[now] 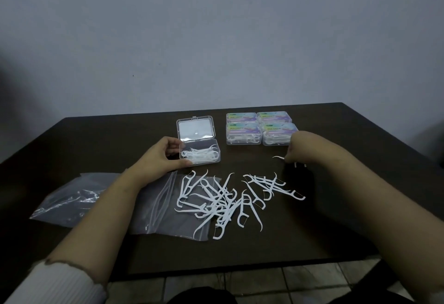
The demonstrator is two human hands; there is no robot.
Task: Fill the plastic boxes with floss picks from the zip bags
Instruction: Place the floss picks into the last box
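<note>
An open clear plastic box (211, 146) with its lid up stands at mid-table, and some white floss picks lie in it. My left hand (165, 154) grips the box's left side. White floss picks (223, 200) lie scattered loose on the dark table (96, 135) in front of me. To the right, my right hand (302, 150) is curled, fingers down, shut on a few floss picks whose white tips stick out beneath it. Two flat clear zip bags (163, 210) lie under my left forearm.
Several closed, filled boxes (258, 128) with coloured labels stand in a block at the back right. A blue-grey wall rises behind the table. The table's near edge is close to me, with tiled floor below.
</note>
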